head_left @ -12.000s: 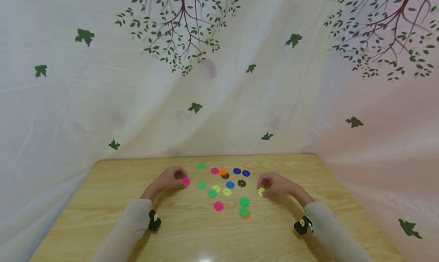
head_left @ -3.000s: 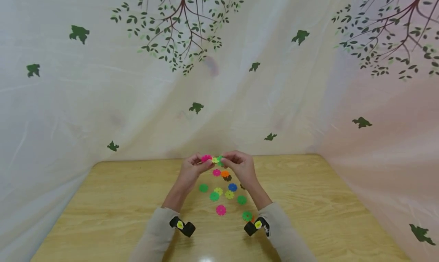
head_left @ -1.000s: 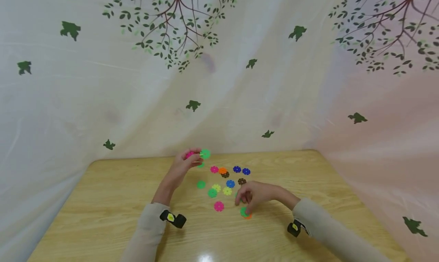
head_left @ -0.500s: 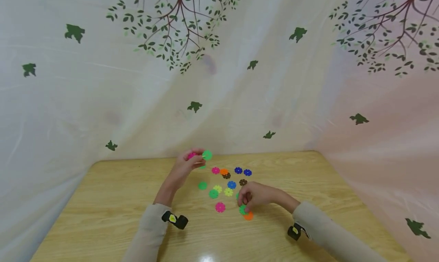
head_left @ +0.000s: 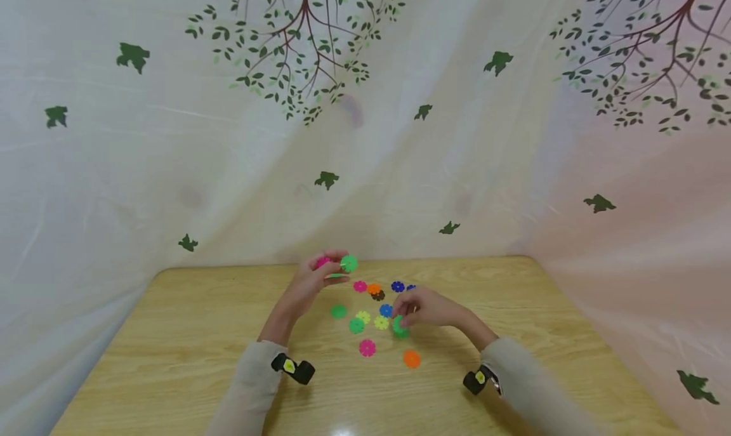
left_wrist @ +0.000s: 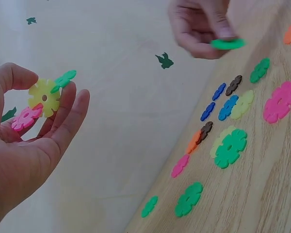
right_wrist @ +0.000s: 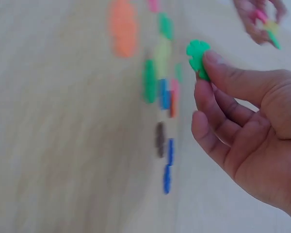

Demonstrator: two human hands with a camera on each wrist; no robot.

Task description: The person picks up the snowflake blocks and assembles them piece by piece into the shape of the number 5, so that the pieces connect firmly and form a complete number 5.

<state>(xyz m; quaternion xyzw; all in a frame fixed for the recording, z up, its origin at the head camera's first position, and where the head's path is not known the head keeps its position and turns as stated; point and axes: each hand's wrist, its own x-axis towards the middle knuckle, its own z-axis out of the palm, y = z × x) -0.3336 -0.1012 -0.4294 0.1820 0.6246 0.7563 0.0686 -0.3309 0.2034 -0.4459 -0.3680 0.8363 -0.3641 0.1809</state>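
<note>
My left hand (head_left: 308, 281) pinches a small chain of joined flower-shaped plastic discs above the far part of the table. In the left wrist view the yellow disc (left_wrist: 44, 98) sits in the middle, with a pink disc (left_wrist: 26, 118) slotted on one side and a green disc (left_wrist: 64, 81) on the other. My right hand (head_left: 428, 308) holds another green disc (right_wrist: 198, 58) between thumb and fingers, raised over the scattered pieces. Below it a loose green disc (left_wrist: 260, 70) lies on the table.
Several loose discs lie on the wooden table (head_left: 200, 334): an orange disc (head_left: 411, 359) nearest me, a pink disc (head_left: 367, 348), a blue disc (head_left: 386, 310), and dark blue, brown, yellow and green ones. A printed cloth (head_left: 257, 188) hangs behind the table's far edge.
My right hand has picked the green disc off the orange one and lifted it up and away from me, leaving the orange disc uncovered. The left hand keeps its chain nearly in place.
</note>
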